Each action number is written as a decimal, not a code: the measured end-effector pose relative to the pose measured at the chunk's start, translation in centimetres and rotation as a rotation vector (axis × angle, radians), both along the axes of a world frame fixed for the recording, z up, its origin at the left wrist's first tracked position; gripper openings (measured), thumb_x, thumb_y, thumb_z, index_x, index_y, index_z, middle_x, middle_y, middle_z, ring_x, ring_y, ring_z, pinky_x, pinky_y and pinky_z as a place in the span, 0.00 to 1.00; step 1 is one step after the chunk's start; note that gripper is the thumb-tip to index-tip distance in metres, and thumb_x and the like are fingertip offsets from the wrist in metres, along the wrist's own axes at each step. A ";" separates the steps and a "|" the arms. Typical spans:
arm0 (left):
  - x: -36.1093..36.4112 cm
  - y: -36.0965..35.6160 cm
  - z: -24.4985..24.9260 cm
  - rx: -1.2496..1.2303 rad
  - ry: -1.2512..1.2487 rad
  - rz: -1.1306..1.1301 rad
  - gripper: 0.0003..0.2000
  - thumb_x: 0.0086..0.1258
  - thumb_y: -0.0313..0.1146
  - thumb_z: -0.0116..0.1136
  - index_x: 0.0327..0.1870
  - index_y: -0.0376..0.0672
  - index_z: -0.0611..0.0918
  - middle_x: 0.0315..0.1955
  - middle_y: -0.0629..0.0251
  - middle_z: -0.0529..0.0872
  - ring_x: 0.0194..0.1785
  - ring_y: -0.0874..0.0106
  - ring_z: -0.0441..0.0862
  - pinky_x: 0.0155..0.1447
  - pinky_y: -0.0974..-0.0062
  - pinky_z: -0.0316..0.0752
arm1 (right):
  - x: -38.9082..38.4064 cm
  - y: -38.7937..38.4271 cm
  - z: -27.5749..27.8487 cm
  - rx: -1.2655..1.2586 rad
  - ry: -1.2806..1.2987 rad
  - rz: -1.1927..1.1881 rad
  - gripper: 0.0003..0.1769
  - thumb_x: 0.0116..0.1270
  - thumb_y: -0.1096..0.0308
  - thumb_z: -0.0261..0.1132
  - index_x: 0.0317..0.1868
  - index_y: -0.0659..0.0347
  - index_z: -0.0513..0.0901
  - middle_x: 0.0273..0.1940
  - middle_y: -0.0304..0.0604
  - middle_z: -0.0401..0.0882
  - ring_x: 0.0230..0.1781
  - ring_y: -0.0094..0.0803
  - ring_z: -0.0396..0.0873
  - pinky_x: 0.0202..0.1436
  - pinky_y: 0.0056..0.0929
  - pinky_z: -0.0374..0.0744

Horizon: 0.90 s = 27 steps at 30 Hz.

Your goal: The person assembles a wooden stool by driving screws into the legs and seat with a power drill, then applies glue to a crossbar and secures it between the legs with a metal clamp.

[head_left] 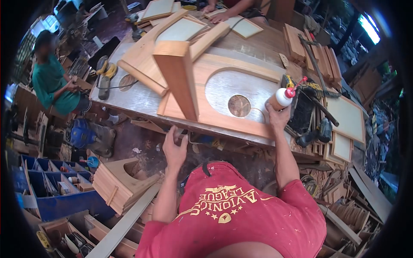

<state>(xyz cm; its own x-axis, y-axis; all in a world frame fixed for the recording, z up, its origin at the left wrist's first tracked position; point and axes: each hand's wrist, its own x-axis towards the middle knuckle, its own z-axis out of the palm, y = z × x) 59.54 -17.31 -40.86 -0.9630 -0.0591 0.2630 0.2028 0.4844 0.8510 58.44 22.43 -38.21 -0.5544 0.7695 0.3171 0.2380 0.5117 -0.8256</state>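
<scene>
A squeeze glue bottle (280,99), white with a red cap and nozzle, is in my right hand (278,117) at the table's near edge. That hand also rests beside the right end of a wooden frame (232,124) with a rounded cutout, which lies on the table. My left hand (174,148) hangs just below the table edge, its fingers apart and nothing plainly in them. Above it, a thick wooden board (176,77) rises from the frame toward the camera. Other curved wooden pieces (144,60) overlap behind the board.
A yellow sander (105,71) sits on the left of the table. Cordless drills (318,133), a bar clamp (316,64) and stacked boards (294,43) crowd the right. Another person's hands (219,16) touch a panel at the far side. A blue divided bin (64,204) stands lower left.
</scene>
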 end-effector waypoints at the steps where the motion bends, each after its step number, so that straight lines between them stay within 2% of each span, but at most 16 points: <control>1: 1.7 -2.1 -1.5 0.121 -0.145 0.053 0.24 0.69 0.28 0.66 0.64 0.30 0.76 0.45 0.50 0.88 0.47 0.68 0.86 0.53 0.71 0.80 | -1.2 1.0 -1.6 0.034 -0.050 -0.072 0.43 0.47 0.59 0.82 0.61 0.69 0.74 0.55 0.59 0.81 0.57 0.50 0.81 0.63 0.43 0.76; 2: 3.7 -4.3 -3.3 0.244 -0.294 0.102 0.21 0.71 0.28 0.64 0.62 0.31 0.77 0.42 0.54 0.89 0.43 0.72 0.86 0.51 0.75 0.80 | -2.0 2.1 -3.6 0.068 -0.105 -0.148 0.44 0.46 0.56 0.83 0.60 0.69 0.74 0.55 0.59 0.81 0.57 0.51 0.81 0.62 0.42 0.76; 4: 7.4 -7.6 -4.8 0.404 -0.359 0.246 0.13 0.74 0.27 0.61 0.56 0.32 0.81 0.36 0.62 0.90 0.37 0.78 0.84 0.47 0.80 0.78 | -2.7 2.9 -6.4 0.178 -0.087 -0.208 0.44 0.48 0.56 0.81 0.61 0.71 0.73 0.55 0.60 0.81 0.57 0.53 0.80 0.65 0.43 0.75; 6: 10.4 -11.3 -6.3 0.381 -0.530 0.423 0.10 0.76 0.32 0.61 0.46 0.32 0.85 0.31 0.66 0.87 0.33 0.79 0.81 0.43 0.79 0.77 | -2.5 3.2 -7.0 0.034 -0.033 -0.218 0.47 0.48 0.55 0.82 0.63 0.71 0.71 0.57 0.61 0.80 0.59 0.54 0.80 0.66 0.43 0.74; 9: 12.3 -15.1 -8.3 0.306 -0.450 0.550 0.13 0.77 0.35 0.60 0.37 0.32 0.85 0.25 0.69 0.82 0.30 0.80 0.77 0.38 0.78 0.73 | -2.8 2.5 -6.2 0.024 -0.196 -0.285 0.54 0.48 0.51 0.83 0.68 0.71 0.66 0.61 0.63 0.78 0.62 0.56 0.78 0.68 0.45 0.73; 12: 10.9 -16.4 -8.2 0.168 -0.397 0.605 0.16 0.77 0.37 0.60 0.33 0.33 0.85 0.24 0.71 0.79 0.29 0.81 0.73 0.35 0.77 0.70 | -3.0 1.9 -5.4 -0.007 -0.301 -0.319 0.51 0.51 0.54 0.79 0.69 0.71 0.65 0.62 0.63 0.77 0.64 0.55 0.77 0.68 0.45 0.73; 13: 9.9 -16.4 -8.0 0.191 -0.383 0.582 0.14 0.77 0.36 0.60 0.35 0.33 0.85 0.24 0.71 0.79 0.29 0.81 0.73 0.36 0.78 0.70 | -3.0 1.4 -4.8 -0.059 -0.366 -0.343 0.52 0.52 0.54 0.79 0.70 0.72 0.64 0.64 0.66 0.74 0.66 0.56 0.75 0.70 0.46 0.71; 16: 5.2 -15.1 -6.6 0.233 -0.328 0.513 0.10 0.75 0.32 0.60 0.44 0.32 0.85 0.24 0.70 0.80 0.30 0.82 0.73 0.38 0.79 0.70 | -1.9 1.5 -7.7 0.097 -0.301 -0.343 0.51 0.55 0.57 0.77 0.72 0.73 0.62 0.66 0.67 0.71 0.69 0.56 0.71 0.73 0.45 0.67; 18: 1.8 -13.5 -4.0 0.218 -0.288 0.473 0.12 0.75 0.30 0.60 0.51 0.31 0.83 0.24 0.70 0.80 0.30 0.81 0.74 0.39 0.80 0.70 | -0.2 -2.6 -7.4 0.136 -0.204 -0.277 0.47 0.59 0.64 0.73 0.73 0.74 0.60 0.65 0.65 0.70 0.69 0.55 0.69 0.74 0.45 0.65; 19: 0.4 -13.6 -5.0 0.371 -0.353 0.421 0.18 0.73 0.29 0.61 0.61 0.31 0.77 0.30 0.68 0.82 0.34 0.81 0.75 0.42 0.80 0.71 | 0.5 -5.2 -6.5 0.120 -0.174 -0.218 0.44 0.59 0.67 0.71 0.72 0.75 0.61 0.63 0.63 0.71 0.67 0.54 0.70 0.73 0.45 0.65; 22: -4.3 -11.5 -3.2 0.564 -0.303 0.387 0.23 0.73 0.30 0.62 0.67 0.32 0.73 0.37 0.69 0.81 0.39 0.81 0.75 0.43 0.82 0.72 | 0.6 -10.1 -5.2 0.176 -0.020 0.060 0.37 0.57 0.75 0.68 0.68 0.74 0.67 0.57 0.59 0.74 0.61 0.50 0.73 0.69 0.45 0.68; 23: -5.8 -10.8 -2.2 0.605 -0.335 0.385 0.25 0.74 0.30 0.60 0.69 0.33 0.70 0.43 0.65 0.83 0.44 0.77 0.81 0.45 0.80 0.76 | -0.1 -10.9 -4.9 0.203 0.057 0.162 0.35 0.56 0.76 0.68 0.66 0.72 0.69 0.57 0.59 0.74 0.60 0.49 0.74 0.67 0.45 0.69; 26: -10.5 -8.6 1.1 0.770 -0.375 0.355 0.29 0.75 0.32 0.59 0.72 0.30 0.64 0.52 0.55 0.84 0.49 0.71 0.83 0.52 0.74 0.79 | -5.1 -12.6 -1.3 0.254 0.213 0.367 0.31 0.54 0.78 0.68 0.61 0.69 0.72 0.54 0.58 0.75 0.55 0.50 0.76 0.61 0.43 0.74; 27: -12.1 -8.8 1.0 0.755 -0.393 0.300 0.31 0.76 0.35 0.59 0.74 0.30 0.61 0.55 0.53 0.83 0.53 0.66 0.84 0.55 0.71 0.80 | -7.0 -12.7 -0.7 0.276 0.227 0.384 0.30 0.54 0.78 0.68 0.60 0.69 0.72 0.54 0.59 0.75 0.54 0.51 0.76 0.59 0.43 0.75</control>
